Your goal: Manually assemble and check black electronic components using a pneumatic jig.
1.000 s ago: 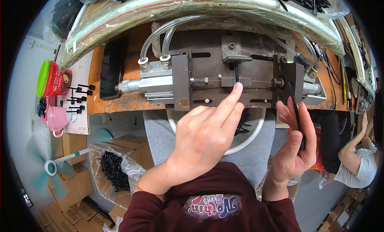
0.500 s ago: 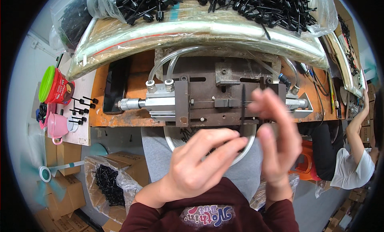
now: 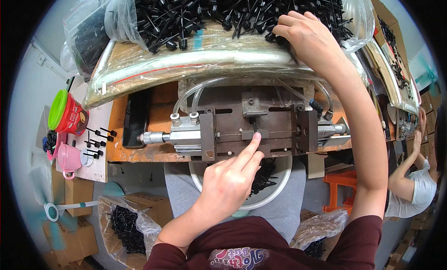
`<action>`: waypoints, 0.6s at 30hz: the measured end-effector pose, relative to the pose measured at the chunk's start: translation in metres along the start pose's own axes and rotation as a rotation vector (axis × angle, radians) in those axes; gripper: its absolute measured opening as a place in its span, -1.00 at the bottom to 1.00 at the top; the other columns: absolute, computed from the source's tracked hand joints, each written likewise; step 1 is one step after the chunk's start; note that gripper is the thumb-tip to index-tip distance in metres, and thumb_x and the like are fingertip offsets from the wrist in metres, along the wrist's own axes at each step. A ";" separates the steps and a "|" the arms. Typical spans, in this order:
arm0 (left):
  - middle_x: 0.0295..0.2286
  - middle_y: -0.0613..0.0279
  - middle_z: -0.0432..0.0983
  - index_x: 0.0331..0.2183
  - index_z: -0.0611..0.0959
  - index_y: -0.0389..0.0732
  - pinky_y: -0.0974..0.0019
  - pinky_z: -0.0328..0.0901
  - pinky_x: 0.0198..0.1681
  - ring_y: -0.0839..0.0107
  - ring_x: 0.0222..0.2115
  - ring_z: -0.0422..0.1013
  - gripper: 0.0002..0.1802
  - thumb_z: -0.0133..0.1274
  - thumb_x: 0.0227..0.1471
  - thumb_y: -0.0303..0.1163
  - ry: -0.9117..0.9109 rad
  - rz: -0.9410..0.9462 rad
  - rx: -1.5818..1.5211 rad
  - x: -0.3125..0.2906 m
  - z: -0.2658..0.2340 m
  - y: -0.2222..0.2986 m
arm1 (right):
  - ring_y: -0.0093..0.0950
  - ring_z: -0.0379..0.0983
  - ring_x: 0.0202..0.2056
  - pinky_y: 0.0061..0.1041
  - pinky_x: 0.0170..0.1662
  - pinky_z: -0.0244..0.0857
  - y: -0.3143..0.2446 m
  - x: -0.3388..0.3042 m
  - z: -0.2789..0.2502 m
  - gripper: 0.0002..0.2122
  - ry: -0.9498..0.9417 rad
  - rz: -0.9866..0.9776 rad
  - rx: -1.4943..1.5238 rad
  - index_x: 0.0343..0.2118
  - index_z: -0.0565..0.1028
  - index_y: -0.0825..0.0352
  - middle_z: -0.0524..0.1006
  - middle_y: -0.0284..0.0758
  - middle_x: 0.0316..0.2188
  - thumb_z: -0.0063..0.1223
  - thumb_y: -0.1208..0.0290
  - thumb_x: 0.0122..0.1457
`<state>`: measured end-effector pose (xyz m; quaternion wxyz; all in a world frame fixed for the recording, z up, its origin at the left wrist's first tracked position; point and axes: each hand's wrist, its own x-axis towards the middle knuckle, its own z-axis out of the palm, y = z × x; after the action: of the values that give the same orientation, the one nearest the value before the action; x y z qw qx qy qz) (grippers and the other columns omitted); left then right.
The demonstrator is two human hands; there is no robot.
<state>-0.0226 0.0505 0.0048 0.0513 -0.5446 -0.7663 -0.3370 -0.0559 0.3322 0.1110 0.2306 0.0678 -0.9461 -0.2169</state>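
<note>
The index finger of my left hand (image 3: 228, 179) is stretched out, its tip on the small dark block (image 3: 264, 135) in the middle of the metal fixture (image 3: 274, 93). A thin black stem (image 3: 254, 124) stands in line with that fingertip, between the block and the steel bracket (image 3: 252, 107) behind it. The other left fingers are loosely bent; the thumb is hidden. My right hand (image 3: 309, 39) reaches far forward into the heap of black stemmed plastic parts (image 3: 205, 14), fingers curled down among them. Whatever lies under those fingertips is hidden.
Air cylinders (image 3: 186, 136) with clear hoses (image 3: 198, 91) flank the fixture. A white-rimmed basket (image 3: 267, 202) with black parts rests at my lap. A red bucket (image 3: 74, 116), a pink cup (image 3: 70, 153) and loose parts stand left. Another person (image 3: 409, 181) sits at right.
My right hand has gone from beside the left hand up to the heap. My left hand has moved forward onto the block. The upright black stem now sits at the block; the view has shifted slightly.
</note>
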 end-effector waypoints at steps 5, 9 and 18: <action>-0.01 0.08 0.52 -0.28 0.64 -0.26 0.36 0.44 -0.47 0.29 -0.50 0.58 -0.72 0.27 -0.15 -0.52 -0.028 -0.007 0.007 0.000 -0.002 -0.001 | -0.23 0.54 -0.26 -0.30 -0.18 0.43 -0.007 0.011 0.007 -0.83 0.099 0.016 0.192 -0.37 0.54 0.38 0.55 -0.25 -0.38 0.18 0.58 -0.10; -0.01 0.11 0.53 -0.29 0.64 -0.25 0.34 0.44 -0.49 0.28 -0.50 0.58 -0.73 0.26 -0.15 -0.53 -0.031 -0.021 -0.011 0.001 -0.003 0.000 | -0.19 0.56 -0.21 -0.26 -0.15 0.44 -0.005 0.028 0.005 -0.74 -0.118 0.120 0.188 -0.24 0.52 0.38 0.59 -0.15 -0.33 0.10 0.68 -0.07; 0.00 0.13 0.52 -0.29 0.64 -0.25 0.34 0.44 -0.51 0.25 -0.49 0.58 -0.73 0.25 -0.14 -0.55 -0.022 -0.028 -0.019 0.000 -0.003 0.002 | -0.20 0.53 -0.23 -0.28 -0.14 0.41 -0.006 0.042 -0.004 -0.74 -0.167 0.103 0.266 -0.28 0.54 0.42 0.56 -0.17 -0.36 0.13 0.67 -0.13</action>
<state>-0.0222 0.0492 0.0084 0.0329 -0.5379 -0.7711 -0.3390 -0.0905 0.3157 0.1289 0.1512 0.0307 -0.9846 -0.0826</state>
